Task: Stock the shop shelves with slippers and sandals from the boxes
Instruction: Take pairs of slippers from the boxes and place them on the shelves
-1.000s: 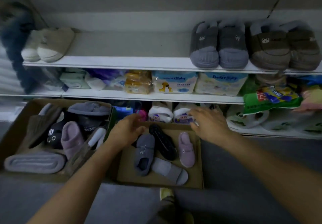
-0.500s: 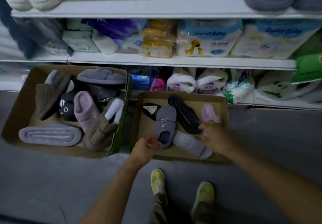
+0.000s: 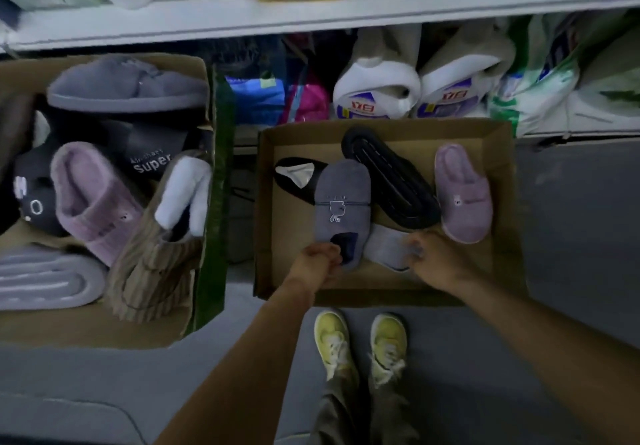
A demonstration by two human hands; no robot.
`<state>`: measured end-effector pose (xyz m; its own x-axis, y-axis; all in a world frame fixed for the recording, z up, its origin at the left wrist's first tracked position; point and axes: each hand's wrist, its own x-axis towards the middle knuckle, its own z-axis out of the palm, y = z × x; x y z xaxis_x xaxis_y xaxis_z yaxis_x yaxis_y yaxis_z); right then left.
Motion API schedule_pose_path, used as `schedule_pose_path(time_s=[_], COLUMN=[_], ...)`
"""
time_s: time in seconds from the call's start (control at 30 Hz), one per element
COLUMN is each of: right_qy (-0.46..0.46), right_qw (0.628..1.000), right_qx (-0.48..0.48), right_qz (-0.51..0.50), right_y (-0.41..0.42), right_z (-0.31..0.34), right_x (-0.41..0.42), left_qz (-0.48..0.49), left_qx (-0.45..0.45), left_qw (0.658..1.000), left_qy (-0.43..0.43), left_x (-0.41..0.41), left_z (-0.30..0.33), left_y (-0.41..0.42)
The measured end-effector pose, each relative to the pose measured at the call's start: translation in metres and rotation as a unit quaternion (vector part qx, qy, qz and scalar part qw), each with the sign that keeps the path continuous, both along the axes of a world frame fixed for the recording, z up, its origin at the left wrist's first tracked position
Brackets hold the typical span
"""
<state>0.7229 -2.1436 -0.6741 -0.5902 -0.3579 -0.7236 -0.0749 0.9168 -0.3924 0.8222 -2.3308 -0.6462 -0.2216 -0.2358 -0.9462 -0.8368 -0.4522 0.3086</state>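
The left hand [image 3: 317,260] is gripping the heel end of the blue-grey slipper [image 3: 342,207] lying in the smaller cardboard box [image 3: 503,181] (on the floor), while the right hand [image 3: 433,260] is curling its grip round the pale grey sandal [image 3: 388,245] just beside it.

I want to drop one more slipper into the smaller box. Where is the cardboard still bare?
In the small box, bare cardboard shows along the left wall beside the grey slipper, and in the back right corner above the lilac slipper. The middle is crowded: the black sole and pale sandal overlap there, with the left hand and right hand.
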Motion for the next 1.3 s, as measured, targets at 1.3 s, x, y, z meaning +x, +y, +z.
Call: schedule_pose_path(time_s=[1.3], right_qy=[-0.015], right_qw=[0.997], right_qx=[-0.08], right_qz=[0.001], right_y=[-0.069], right_z=[0.173], right_x=[-0.008], left_qz=[0.357], left_qx=[-0.001], left_qw=[0.924], left_qy=[0.136], left_x=[0.04], left_z=[0.2], left_y=[-0.043])
